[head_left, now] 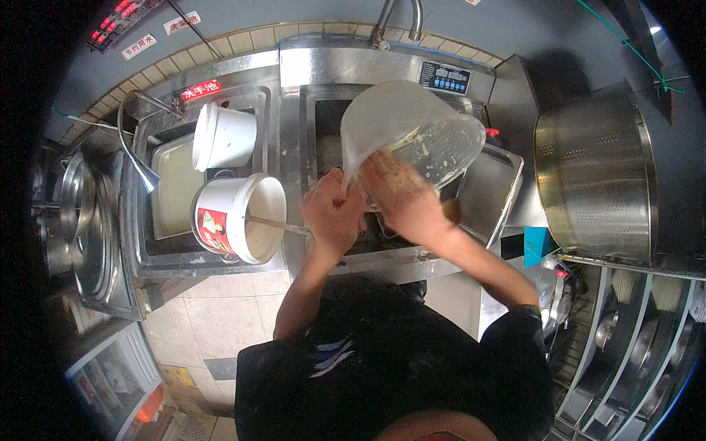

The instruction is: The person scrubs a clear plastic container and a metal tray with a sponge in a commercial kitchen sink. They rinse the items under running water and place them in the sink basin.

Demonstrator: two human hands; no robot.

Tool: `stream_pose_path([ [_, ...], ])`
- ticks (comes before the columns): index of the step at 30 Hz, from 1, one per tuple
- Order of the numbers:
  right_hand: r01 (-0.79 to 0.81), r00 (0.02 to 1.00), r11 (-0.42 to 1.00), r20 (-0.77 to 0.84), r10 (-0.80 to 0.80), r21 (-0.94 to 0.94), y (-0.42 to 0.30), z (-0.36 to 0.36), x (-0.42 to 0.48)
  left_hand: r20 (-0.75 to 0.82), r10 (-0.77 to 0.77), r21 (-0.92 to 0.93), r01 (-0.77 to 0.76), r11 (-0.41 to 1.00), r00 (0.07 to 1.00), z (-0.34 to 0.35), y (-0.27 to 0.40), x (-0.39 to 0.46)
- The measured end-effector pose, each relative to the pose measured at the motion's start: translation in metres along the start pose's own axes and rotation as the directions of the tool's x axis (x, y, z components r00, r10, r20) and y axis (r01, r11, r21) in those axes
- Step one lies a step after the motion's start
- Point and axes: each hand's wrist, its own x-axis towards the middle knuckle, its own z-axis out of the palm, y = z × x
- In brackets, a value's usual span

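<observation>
A translucent plastic container (pixel 400 107) is held tilted above the right-hand steel sink (pixel 328 129). Pale yellowish residue clings to the part facing me. My left hand (pixel 335 212) grips its edge at the lower left, with the fingers curled. My right hand (pixel 405 195) lies against the container, partly blurred. Something yellowish and rough shows along its fingers; I cannot tell whether it is residue or a scrubber. A rectangular steel pan (pixel 488 190) leans in the sink to the right of my right hand.
A labelled white bucket (pixel 212 193) lies tipped with a stick (pixel 281 225) in it. Behind it is a smaller white bucket (pixel 234 135), near a pan of cloudy liquid (pixel 179 182). A faucet (pixel 383 27) rises behind the sink. A large perforated steel pot (pixel 593 176) stands at right.
</observation>
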Motion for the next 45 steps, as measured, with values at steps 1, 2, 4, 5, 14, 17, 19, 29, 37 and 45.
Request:
stream_pose_path([
  [1, 0.037, 0.999, 0.991, 0.033, -0.033, -0.130, 0.009, -0.001, -0.004, 0.028, 0.006, 0.011, -0.007, 1.000, 1.000, -0.003, 0.003, 0.001],
  [2, 0.098, 0.994, 0.980, -0.026, -0.104, -0.170, 0.023, 0.002, -0.011, 0.055, 0.012, 0.022, -0.013, 1.000, 0.998, -0.006, 0.004, 0.002],
  [4, 0.240, 0.971, 0.924, 0.076, -0.228, -0.299, 0.048, -0.011, -0.019, 0.197, 0.301, 0.199, -0.339, 0.919, 0.933, -0.011, -0.004, 0.014],
  [5, 0.279, 0.960, 0.906, 0.110, -0.256, -0.319, 0.058, -0.017, -0.020, 0.285, 0.421, 0.264, -0.493, 0.829, 0.861, -0.012, -0.007, 0.019],
  [14, 0.322, 0.947, 0.870, 0.136, -0.292, -0.372, 0.052, -0.017, -0.004, -0.066, 0.071, -0.227, -0.084, 0.970, 0.995, 0.023, -0.037, 0.019],
  [17, 0.225, 0.972, 0.940, -0.010, -0.235, -0.256, 0.032, -0.009, -0.005, -0.146, 0.115, -0.345, -0.159, 0.925, 0.983, 0.051, -0.033, 0.010],
  [19, 0.164, 0.982, 0.951, -0.045, -0.182, -0.263, 0.026, -0.009, 0.006, -0.088, -0.105, -0.569, 0.036, 0.822, 0.991, 0.056, -0.034, 0.009],
  [29, 0.177, 0.979, 0.945, -0.051, -0.198, -0.274, 0.043, -0.011, -0.001, 0.193, 0.166, -0.153, -0.138, 0.979, 0.967, 0.029, -0.024, 0.034],
  [37, 0.321, 0.945, 0.839, 0.096, -0.312, -0.440, 0.091, -0.057, -0.002, 0.234, 0.488, 0.095, -0.520, 0.849, 0.841, 0.022, 0.006, 0.041],
  [45, 0.160, 0.980, 0.924, -0.056, -0.191, -0.346, 0.055, -0.028, 0.006, 0.109, -0.012, -0.661, 0.082, 0.746, 0.994, 0.086, -0.024, 0.028],
])
